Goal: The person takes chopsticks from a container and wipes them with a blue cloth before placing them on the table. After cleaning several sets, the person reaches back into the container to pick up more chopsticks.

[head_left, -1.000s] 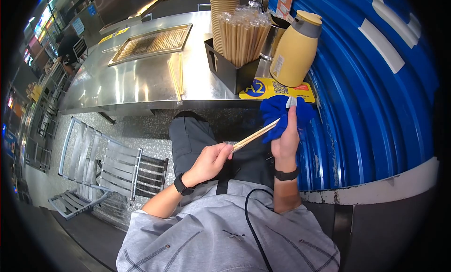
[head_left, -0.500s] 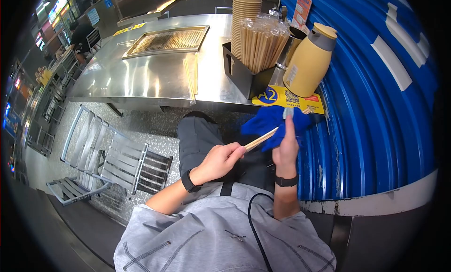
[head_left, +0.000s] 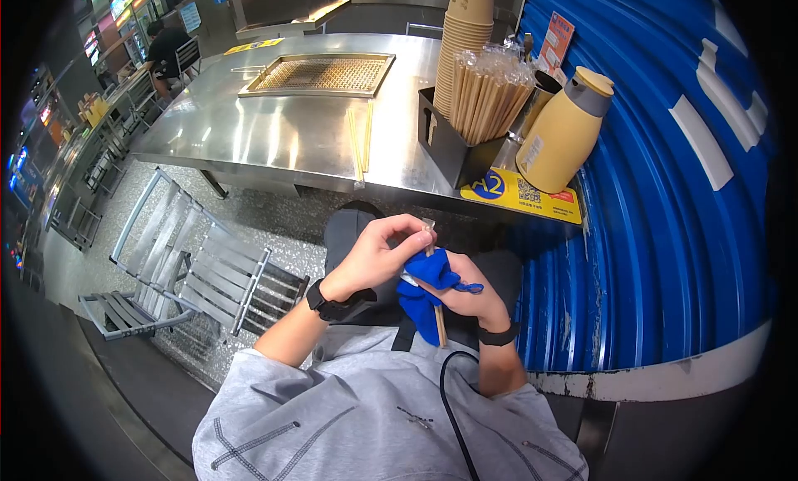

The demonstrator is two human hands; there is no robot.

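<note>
My right hand [head_left: 475, 300] is closed round a blue cloth [head_left: 431, 269], which is wrapped about a pair of wooden chopsticks [head_left: 441, 327]. Their lower ends stick out below the cloth, above my lap. At the upper end, the fingertips of my left hand [head_left: 374, 252] pinch the chopsticks just above the cloth. A small pale tip, perhaps clear wrapping, shows over those fingers. The right fingers are partly hidden behind the cloth.
A steel table [head_left: 274, 140] stands ahead, with more chopsticks [head_left: 359, 140] near its edge and a grill grate [head_left: 324, 72] further back. A black holder [head_left: 453, 153] has wrapped chopsticks and paper cups [head_left: 465, 32]. A yellow jug [head_left: 565, 132] is beside the blue wall. Folding chairs [head_left: 216, 282] stand left.
Both hands have come together over my lap. The cloth, earlier spread out near the table edge, is now around the chopsticks, which have turned from slanted to nearly upright in view.
</note>
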